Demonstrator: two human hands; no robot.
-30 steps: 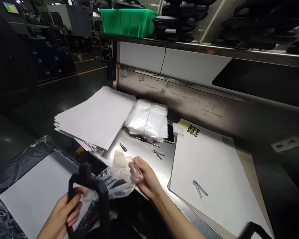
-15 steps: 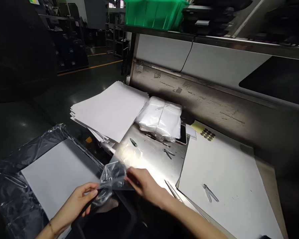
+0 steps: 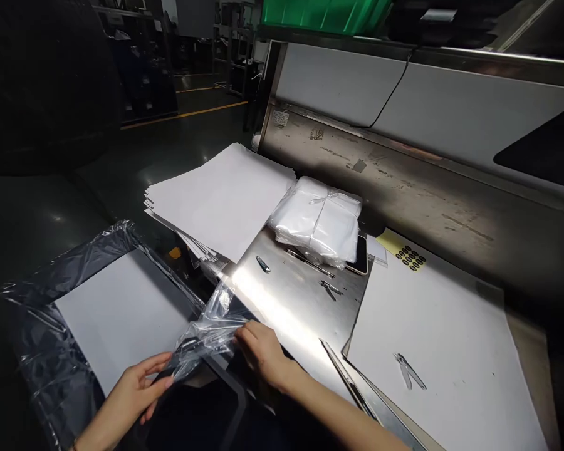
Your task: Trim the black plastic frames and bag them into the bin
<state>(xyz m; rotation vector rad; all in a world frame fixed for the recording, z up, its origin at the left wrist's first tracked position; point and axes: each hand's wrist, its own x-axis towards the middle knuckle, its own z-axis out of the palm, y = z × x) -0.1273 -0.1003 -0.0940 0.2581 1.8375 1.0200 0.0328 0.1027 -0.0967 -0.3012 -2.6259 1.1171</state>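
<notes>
A thin clear plastic film (image 3: 207,335) is pinched between the left hand (image 3: 131,388) and right hand (image 3: 262,354), both narrowly closed, just beside the steel counter (image 3: 301,307). It is judged light, soft and slippery, best held by its gathered edges.

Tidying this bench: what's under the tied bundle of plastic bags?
A smartphone's edge pokes out from under the bundle on the steel bench; the rest of it is covered.

Your left hand (image 3: 130,389) and right hand (image 3: 262,354) make two; you have one paper stack (image 3: 220,200), one wrapped bundle (image 3: 317,220), two tweezers (image 3: 329,289) (one on the white board (image 3: 451,388)).
</notes>
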